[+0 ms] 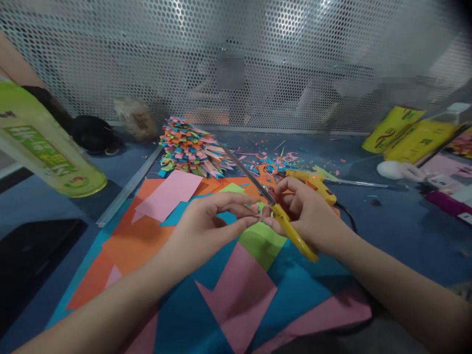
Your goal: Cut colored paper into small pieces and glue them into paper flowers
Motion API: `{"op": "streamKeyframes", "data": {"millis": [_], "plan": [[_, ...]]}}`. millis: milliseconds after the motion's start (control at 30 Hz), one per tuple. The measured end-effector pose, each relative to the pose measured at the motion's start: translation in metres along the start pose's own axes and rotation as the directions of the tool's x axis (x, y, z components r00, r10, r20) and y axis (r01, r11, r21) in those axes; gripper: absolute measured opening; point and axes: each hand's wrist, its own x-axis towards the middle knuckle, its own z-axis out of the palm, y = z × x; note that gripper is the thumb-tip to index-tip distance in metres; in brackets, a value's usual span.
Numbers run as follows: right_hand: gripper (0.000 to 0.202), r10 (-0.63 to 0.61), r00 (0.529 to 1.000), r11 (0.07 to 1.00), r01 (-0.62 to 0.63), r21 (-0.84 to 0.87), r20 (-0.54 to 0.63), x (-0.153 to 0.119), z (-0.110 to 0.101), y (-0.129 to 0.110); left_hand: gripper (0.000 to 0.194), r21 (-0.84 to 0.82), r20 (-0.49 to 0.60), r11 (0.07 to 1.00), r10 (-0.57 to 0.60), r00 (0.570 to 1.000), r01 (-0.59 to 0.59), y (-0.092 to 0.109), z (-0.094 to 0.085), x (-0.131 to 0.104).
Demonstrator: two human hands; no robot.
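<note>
My right hand (309,216) is closed around a pair of scissors (295,235) with yellow handles, the blades pointing up and to the left. My left hand (210,219) is closed in a pinch, thumb and forefinger meeting the right fingertips. Whatever is pinched there is too small to make out. Below both hands lie coloured paper sheets: a green piece (263,241), a pink piece (241,295), an orange piece (136,246) and large blue paper (302,300). Another pink piece (169,194) lies beyond my left hand.
A cone of folded paper bits (191,147) stands behind the sheets, beside paper scraps (273,162). A yellow glue gun (320,189) lies behind my right hand. Left are a bottle (51,142), a clear stick (129,187) and a dark flat object (37,265). Perforated metal (177,64) closes the back.
</note>
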Motion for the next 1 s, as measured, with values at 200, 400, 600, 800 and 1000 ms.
{"op": "streamKeyframes", "data": {"millis": [200, 400, 600, 800, 1000], "plan": [[0.049, 0.011, 1.000, 1.000, -0.011, -0.016, 0.010, 0.003, 0.001, 0.003, 0.020, 0.057, -0.037, 0.998, -0.006, 0.999, 0.008, -0.001, 0.002, 0.003], [0.051, -0.015, 0.999, 1.000, 0.015, 0.002, 0.030, 0.004, 0.000, 0.006, 0.019, 0.061, -0.058, 0.998, -0.015, 0.998, 0.018, -0.003, 0.001, 0.005], [0.047, -0.042, 0.998, 0.999, 0.043, -0.022, 0.038, 0.006, 0.000, 0.010, 0.017, -0.059, -0.033, 0.998, -0.027, 0.999, 0.025, -0.005, 0.004, 0.007], [0.044, -0.072, 0.996, 0.997, 0.073, -0.018, 0.050, 0.009, 0.000, 0.016, 0.021, -0.107, 0.020, 0.993, -0.049, 0.999, 0.051, -0.007, 0.005, 0.008], [0.046, -0.052, 0.998, 0.996, 0.050, 0.073, 0.018, 0.010, 0.000, 0.012, 0.033, -0.222, 0.061, 0.963, -0.146, 0.987, 0.156, -0.004, 0.004, 0.005]]}}
